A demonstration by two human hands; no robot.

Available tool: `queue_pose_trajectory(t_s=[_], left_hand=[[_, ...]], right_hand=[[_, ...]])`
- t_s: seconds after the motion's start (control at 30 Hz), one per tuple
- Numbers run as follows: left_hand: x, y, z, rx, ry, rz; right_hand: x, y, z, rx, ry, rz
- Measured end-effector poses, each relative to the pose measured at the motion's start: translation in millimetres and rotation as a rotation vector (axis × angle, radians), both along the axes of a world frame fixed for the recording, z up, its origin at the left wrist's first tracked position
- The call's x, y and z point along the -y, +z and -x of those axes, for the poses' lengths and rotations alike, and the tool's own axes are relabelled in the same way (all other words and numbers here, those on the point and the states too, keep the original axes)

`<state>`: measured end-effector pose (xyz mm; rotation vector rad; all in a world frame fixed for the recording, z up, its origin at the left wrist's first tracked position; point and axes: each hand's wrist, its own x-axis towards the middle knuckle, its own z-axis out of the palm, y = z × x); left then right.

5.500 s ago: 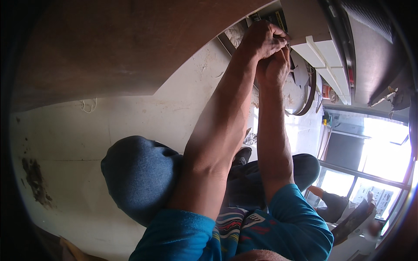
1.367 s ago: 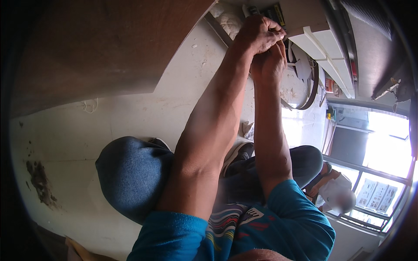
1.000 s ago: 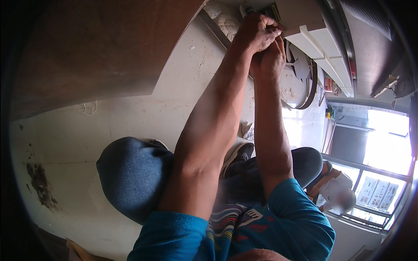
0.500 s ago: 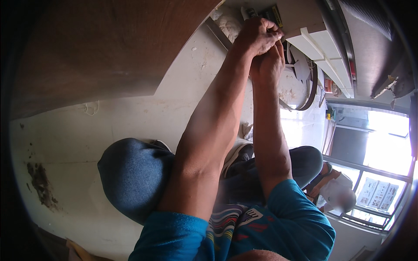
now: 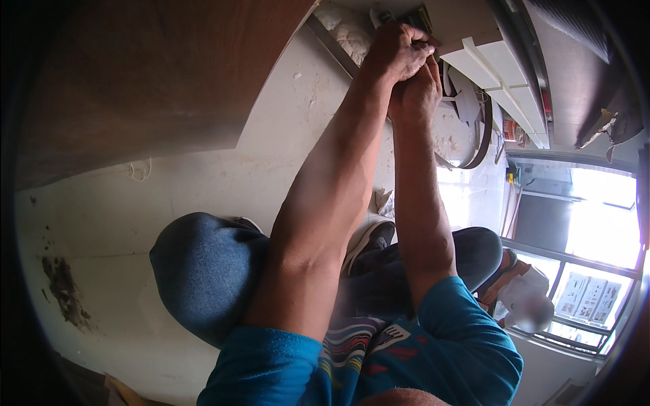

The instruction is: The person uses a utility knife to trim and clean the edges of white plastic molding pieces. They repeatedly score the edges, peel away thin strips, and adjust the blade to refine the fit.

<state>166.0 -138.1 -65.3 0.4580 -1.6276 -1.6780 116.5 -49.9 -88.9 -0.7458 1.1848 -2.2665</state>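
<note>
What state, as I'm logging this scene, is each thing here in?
Left hand: fingers curled; anything in its grip hidden.
Right hand: fingers raised, close against the left; contents unclear.
Dark strip: curved.
Thin cord: loosely looped.
Pale scrap: crumpled.
Left knee: bent.
Floor: marked, dark patch at left.

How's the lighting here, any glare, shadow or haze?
Head view: glare washes out the window; the brown panel sits dim, darkening toward the picture's left. Same head view: a hazy smudge veils the left forearm; shadow gathers where the left hand meets the right hand.
</note>
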Motion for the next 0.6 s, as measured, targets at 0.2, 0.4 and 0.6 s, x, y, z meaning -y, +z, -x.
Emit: queue_pose_trajectory(t_s=[0.2,0.4,0.6], left_hand=[[3,-4,-7,-0.027,-0.180,-0.026],[21,-40,16,-0.341,-0.024,-0.366],[-15,-21,21,-0.226,-0.320,-0.978]], right_hand=[[-11,2,-12,0.057,-0.029,-0.027],[-37,-30,-40,0.293,-0.014,-0.251],[-67,-37,-60,-0.087,-0.342,-1.061]])
